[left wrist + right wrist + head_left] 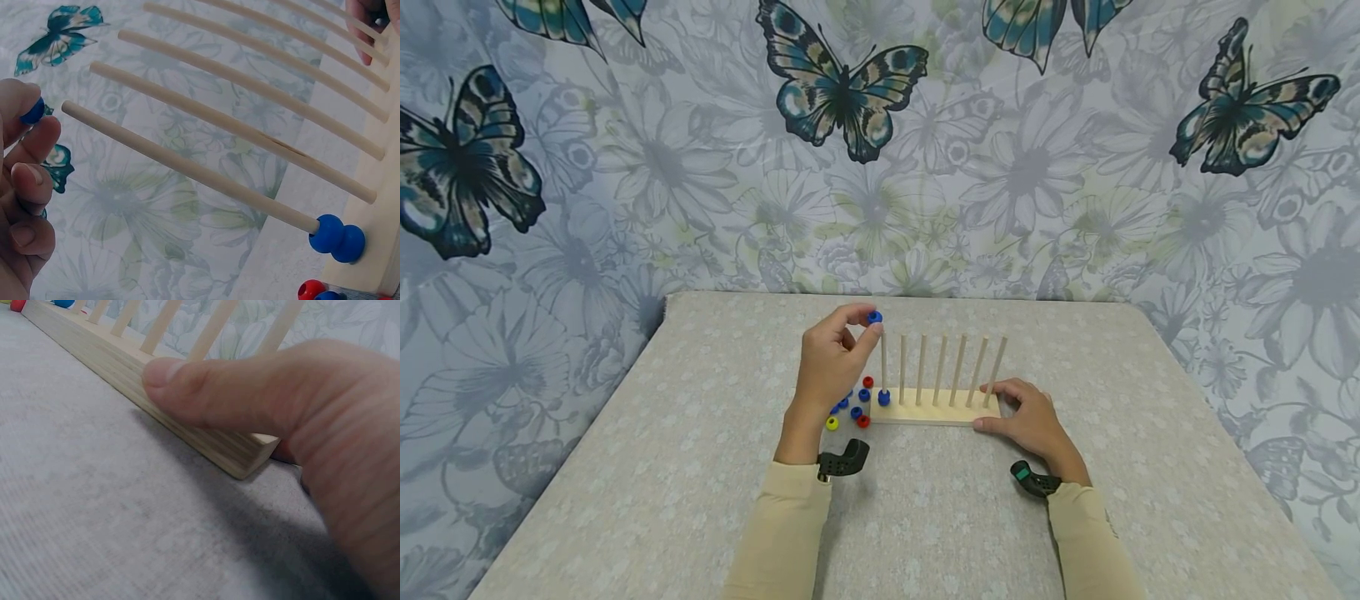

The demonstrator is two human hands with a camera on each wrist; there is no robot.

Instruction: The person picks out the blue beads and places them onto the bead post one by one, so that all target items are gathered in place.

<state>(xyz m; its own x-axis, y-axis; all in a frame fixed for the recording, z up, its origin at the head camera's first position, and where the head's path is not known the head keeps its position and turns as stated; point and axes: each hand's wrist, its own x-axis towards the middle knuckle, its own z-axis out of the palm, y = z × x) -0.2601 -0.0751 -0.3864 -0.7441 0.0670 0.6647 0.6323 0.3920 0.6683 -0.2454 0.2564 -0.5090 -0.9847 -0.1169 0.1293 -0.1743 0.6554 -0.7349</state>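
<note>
My left hand (pixel 832 361) pinches a blue bead (pixel 875 317) between thumb and index finger. It is just off the top of the leftmost peg (pixel 187 165); in the left wrist view a small gap separates bead and peg tip. Two blue beads (pixel 337 239) sit at the foot of that peg, one above the other. The other wooden pegs (pixel 922 367) rise bare from the pale wooden base (pixel 936 408). At the base's right end my right hand (pixel 1028 419) grips it, the thumb (pixel 187 387) along the front side and fingers behind.
Loose beads lie by the base's left end: several blue ones, a yellow bead (pixel 832 423), a red bead (pixel 863 422) in front and another red bead (pixel 868 382) behind. My left hand partly hides them. A light patterned cloth (pixel 925 517) covers the table; a butterfly-print backdrop (pixel 1022 208) stands behind.
</note>
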